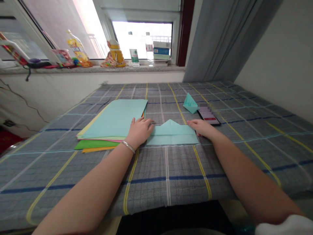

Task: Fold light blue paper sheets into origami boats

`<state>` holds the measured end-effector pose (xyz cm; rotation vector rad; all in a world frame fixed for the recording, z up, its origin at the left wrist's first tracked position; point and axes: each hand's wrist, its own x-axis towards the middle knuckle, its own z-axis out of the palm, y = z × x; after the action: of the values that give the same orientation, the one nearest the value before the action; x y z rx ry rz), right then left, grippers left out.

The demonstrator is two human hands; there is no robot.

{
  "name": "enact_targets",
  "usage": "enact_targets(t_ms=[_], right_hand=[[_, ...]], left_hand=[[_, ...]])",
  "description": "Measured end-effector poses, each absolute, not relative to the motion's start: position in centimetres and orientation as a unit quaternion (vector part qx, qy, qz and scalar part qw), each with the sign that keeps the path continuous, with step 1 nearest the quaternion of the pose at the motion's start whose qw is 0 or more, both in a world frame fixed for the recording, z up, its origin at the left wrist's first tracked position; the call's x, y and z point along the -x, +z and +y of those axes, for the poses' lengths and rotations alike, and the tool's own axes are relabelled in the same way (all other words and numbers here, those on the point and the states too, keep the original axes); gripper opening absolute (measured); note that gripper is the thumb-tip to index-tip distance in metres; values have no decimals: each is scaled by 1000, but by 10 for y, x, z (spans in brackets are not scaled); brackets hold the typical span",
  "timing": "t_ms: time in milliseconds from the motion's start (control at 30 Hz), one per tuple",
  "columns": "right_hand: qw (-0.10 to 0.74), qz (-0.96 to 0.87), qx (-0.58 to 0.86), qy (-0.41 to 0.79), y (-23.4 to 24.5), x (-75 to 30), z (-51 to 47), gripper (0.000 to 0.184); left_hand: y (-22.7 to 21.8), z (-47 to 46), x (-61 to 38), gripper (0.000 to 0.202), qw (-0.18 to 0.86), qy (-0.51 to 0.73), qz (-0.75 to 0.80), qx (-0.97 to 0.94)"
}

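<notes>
A folded sheet of pale teal paper [171,135] with a peaked triangular middle lies flat on the checked grey cloth [166,186]. My left hand [139,132] rests on its left end, and my right hand [200,127] lies on its right end, fingers together. A silver bangle [128,147] circles my left wrist. Left of the sheet sits a stack of coloured paper [112,119], teal on top. A small folded teal paper shape [190,103] stands beyond my right hand, next to a smartphone [207,115] with a lit, blurred screen.
Along the far side, a stone windowsill [93,69] holds plastic bottles, packets and a box. A grey curtain [220,39] hangs at the right. A dark cable [22,101] runs down the left wall. The cloth-covered surface ends in a front edge below my forearms.
</notes>
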<state>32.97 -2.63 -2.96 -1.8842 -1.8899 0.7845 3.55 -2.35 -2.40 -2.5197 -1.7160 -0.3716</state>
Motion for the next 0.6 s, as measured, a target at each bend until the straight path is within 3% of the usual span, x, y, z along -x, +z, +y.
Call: enact_targets(t_ms=[133, 300, 600], right_hand=[[182, -713, 633, 240, -29, -321, -26, 39], [184, -677, 652, 289, -27, -321, -29, 39], [417, -531, 637, 372, -32, -307, -29, 24]], left_hand=[[-29, -32, -50, 50, 69, -158, -501, 848], [-34, -39, -64, 51, 81, -153, -453, 875], [-33, -37, -64, 41, 69, -190, -394, 897]])
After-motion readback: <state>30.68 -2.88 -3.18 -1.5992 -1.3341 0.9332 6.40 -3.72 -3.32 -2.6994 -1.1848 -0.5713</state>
